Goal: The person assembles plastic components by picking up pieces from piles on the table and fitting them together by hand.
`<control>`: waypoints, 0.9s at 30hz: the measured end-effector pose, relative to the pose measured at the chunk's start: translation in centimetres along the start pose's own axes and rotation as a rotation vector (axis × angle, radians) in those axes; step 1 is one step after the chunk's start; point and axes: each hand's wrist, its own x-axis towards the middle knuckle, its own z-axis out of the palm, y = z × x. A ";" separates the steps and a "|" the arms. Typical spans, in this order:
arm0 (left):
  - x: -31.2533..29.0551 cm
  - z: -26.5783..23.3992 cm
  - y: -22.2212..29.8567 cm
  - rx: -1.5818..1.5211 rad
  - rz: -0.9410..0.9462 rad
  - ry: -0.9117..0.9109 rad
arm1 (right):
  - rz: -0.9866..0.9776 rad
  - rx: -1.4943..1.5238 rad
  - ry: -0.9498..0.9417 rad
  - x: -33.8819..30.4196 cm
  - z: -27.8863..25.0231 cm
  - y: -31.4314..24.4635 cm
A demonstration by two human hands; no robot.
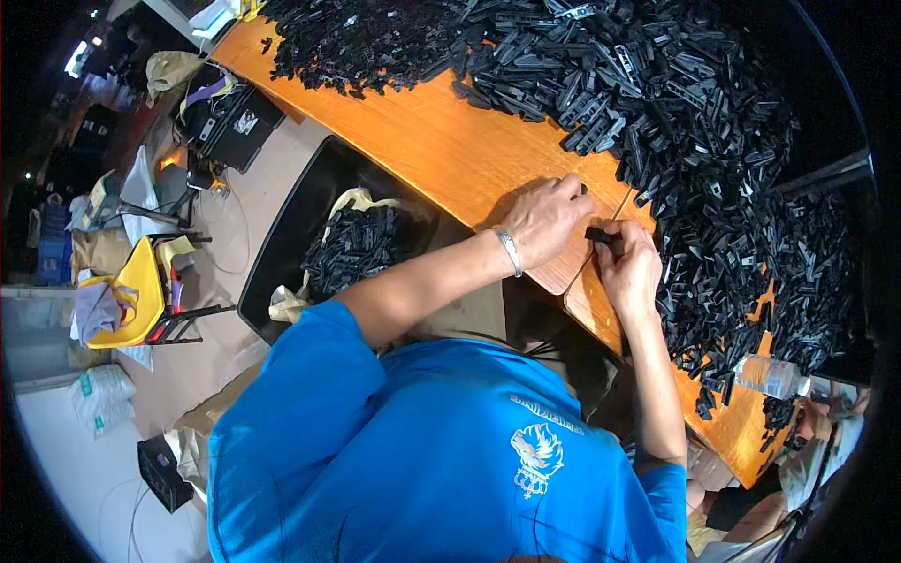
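Note:
My right hand is closed, pinching a short black plastic piece between thumb and fingers over the front edge of the wooden table. Just to its left, my left hand has its fingers curled together above the tabletop. Something small and dark shows at its fingertips, too little of it to name. The two hands are close but apart. Beyond them spreads a large heap of long black plastic parts, and beside my right hand lie many smaller black pieces.
Left of my legs stands a black bin holding a bag of black parts. Finer black parts cover the table's far left. A clear plastic bottle lies at the right. Another person's arm shows there. A yellow chair stands far left.

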 end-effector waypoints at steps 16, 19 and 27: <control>-0.3 -1.3 -1.3 0.037 0.127 -0.171 | 0.020 -0.145 -0.192 0.1 -1.2 0.5; -0.9 -2.1 -2.2 -0.044 0.056 -0.076 | 0.094 -0.010 -0.153 0.6 -1.7 -0.5; -0.9 -1.0 -2.1 -0.135 0.021 -0.051 | 0.008 0.164 -0.049 0.1 0.5 -0.1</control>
